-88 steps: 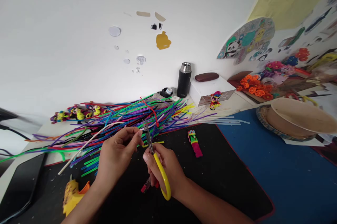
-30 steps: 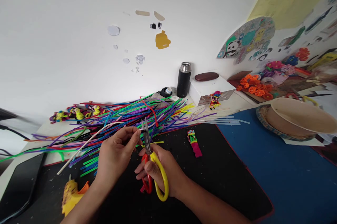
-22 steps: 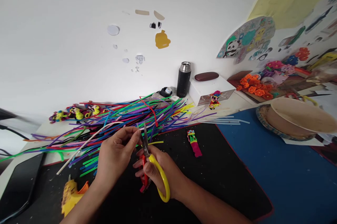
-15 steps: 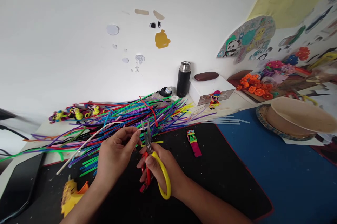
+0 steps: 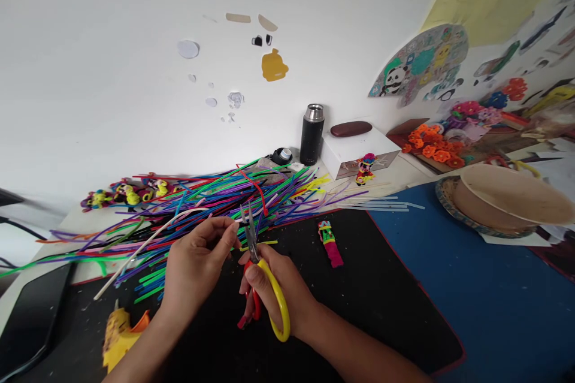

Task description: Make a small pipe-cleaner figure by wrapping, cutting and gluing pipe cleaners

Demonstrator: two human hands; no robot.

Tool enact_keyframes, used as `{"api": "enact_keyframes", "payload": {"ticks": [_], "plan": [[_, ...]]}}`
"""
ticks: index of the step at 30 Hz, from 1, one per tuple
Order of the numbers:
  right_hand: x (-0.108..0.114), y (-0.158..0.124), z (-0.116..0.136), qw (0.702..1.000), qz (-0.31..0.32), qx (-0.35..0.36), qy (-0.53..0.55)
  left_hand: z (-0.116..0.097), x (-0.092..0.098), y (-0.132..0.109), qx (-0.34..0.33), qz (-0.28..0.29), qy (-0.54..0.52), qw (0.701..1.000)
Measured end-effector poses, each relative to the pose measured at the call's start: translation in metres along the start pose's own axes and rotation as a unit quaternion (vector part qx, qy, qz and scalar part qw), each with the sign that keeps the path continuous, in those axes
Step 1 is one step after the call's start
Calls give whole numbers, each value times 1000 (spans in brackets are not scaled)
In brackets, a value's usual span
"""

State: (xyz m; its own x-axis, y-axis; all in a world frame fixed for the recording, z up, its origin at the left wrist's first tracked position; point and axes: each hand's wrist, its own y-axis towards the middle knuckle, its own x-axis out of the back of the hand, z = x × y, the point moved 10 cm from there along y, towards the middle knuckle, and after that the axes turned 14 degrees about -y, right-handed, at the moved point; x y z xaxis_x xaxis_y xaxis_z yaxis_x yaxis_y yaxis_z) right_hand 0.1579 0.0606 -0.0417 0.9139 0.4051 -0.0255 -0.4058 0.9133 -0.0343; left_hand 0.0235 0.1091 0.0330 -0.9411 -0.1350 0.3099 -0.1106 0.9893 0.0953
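Steel scissors (image 5: 252,246) with one yellow and one red handle loop are above the black, red-edged mat (image 5: 381,311), gripped in the right hand (image 5: 291,287) I watch, blades slightly parted; the left hand (image 5: 195,266) pinches thumb to finger beside them, gripping what, if anything, I cannot tell; multicoloured fuzzy stems (image 5: 224,192) lie heaped beyond.

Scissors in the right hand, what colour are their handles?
The scissors have one yellow handle and one red handle, seen best in the head view.
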Motion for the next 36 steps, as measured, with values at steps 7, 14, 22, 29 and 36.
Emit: {"api": "enact_keyframes", "payload": {"ticks": [7, 14, 22, 29, 36], "plan": [[0, 0, 0, 1000, -3, -3, -1, -2, -1, 1, -9, 1, -1, 1000], [0, 0, 0, 1000, -5, -5, 4, 2, -4, 1, -5, 12, -4, 1000], [2, 0, 3, 1000, -13, -19, 9, 2, -4, 1, 1, 10, -6, 1000], [1, 1, 0, 999, -14, -26, 16, 3, -5, 0, 1, 13, -9, 1000], [2, 0, 2, 999, -23, -23, 17, 4, -3, 0, 2, 6, -1, 1000]]}}
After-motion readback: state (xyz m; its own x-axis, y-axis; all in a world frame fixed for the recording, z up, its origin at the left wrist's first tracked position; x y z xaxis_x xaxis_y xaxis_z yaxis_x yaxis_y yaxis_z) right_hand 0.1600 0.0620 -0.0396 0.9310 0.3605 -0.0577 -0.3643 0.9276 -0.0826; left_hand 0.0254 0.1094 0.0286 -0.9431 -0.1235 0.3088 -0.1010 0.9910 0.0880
